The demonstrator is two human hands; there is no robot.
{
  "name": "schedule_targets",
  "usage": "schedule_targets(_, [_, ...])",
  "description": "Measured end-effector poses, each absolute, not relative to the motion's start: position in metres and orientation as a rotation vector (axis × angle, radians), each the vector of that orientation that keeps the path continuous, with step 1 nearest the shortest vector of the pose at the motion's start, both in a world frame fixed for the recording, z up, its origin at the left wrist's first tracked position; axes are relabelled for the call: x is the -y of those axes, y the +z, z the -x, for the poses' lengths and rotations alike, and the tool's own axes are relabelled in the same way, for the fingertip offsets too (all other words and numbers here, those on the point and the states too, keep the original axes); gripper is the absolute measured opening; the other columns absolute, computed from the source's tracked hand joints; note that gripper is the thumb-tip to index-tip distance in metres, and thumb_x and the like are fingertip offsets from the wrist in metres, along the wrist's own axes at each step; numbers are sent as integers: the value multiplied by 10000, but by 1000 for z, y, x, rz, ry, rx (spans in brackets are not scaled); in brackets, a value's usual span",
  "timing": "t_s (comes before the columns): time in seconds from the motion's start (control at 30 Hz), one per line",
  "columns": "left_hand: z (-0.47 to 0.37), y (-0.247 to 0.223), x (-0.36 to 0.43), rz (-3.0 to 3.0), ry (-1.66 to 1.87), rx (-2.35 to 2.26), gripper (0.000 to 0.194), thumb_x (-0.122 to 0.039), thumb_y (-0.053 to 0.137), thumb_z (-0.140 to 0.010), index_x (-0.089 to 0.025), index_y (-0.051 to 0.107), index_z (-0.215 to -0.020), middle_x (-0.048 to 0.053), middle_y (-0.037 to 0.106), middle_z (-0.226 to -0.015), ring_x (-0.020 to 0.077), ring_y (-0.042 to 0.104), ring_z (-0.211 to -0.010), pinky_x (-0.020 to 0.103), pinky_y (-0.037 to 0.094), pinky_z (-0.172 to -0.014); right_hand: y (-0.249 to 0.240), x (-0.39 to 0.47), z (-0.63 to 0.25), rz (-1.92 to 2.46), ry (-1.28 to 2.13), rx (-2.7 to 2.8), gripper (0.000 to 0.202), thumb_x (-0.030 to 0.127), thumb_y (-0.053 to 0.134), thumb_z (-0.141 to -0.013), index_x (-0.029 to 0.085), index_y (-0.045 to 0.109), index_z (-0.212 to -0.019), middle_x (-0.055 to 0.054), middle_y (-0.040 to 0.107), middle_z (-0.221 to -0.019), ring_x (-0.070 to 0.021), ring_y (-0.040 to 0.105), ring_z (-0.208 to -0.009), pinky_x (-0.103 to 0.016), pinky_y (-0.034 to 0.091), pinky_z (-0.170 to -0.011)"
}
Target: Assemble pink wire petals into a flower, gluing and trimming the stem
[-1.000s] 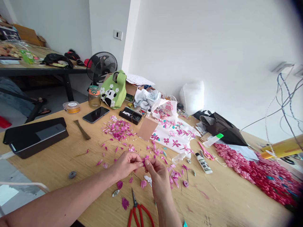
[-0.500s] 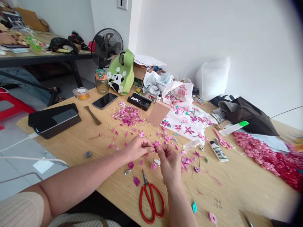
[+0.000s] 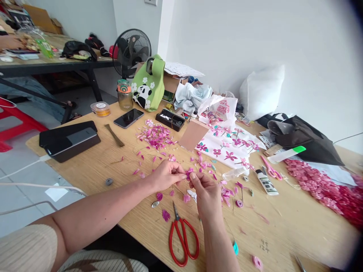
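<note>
Between the fingertips of both hands is a small magenta petal flower (image 3: 189, 173), held just above the table. My left hand (image 3: 169, 175) pinches it from the left, fingers closed. My right hand (image 3: 207, 190) grips it from the right with thumb and forefinger; its underside is hidden by the fingers. Red-handled scissors (image 3: 184, 240) lie below the hands, blades pointing up toward them. A loose magenta petal (image 3: 166, 215) and a silvery leaf shape (image 3: 155, 204) rest left of the blades. White petal-like pieces (image 3: 192, 195) lie beneath my right hand.
A heap of pink petals (image 3: 157, 136) lies beyond the hands, near a brown card (image 3: 193, 135) and a white cloth bearing finished flowers (image 3: 231, 155). To the right are a glue tube (image 3: 266, 182), pink scissors (image 3: 271, 169) and massed pink-red flowers (image 3: 317, 189). Phones (image 3: 128, 118) lie left.
The view has shifted slightly, so the table's things appear a little further right. Both hands keep their pinch on the small magenta flower, with only slight finger movement.
</note>
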State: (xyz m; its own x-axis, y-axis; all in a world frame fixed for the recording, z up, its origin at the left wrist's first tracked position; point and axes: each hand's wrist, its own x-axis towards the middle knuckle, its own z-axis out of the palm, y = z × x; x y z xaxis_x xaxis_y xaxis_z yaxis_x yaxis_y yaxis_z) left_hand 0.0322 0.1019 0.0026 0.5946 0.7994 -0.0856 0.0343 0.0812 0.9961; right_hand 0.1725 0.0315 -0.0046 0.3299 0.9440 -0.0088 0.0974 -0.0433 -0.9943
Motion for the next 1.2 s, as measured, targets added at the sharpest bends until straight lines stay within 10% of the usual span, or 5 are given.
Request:
schedule_targets(0.53, [-31,2,-108,-1209,931,-864,177,-288,640,-727,-158,586,-620,-48,532,-490,80,446,-452,199,323,-439,15,-17,-157,1384,828,2052,199,59,580,-814,229,678,-783,-13,593,-802,-185,491,-848,-322,391,-771])
schedule_targets(1.2, [-33,6,-106,-1116,953,-828,187,-264,661,-683,-152,571,-565,-51,519,-464,76,454,-441,209,350,-474,-8,-22,-135,1425,503,2196,145,140,581,-853,217,698,-817,-47,609,-838,-225,467,-888,-385,372,-797])
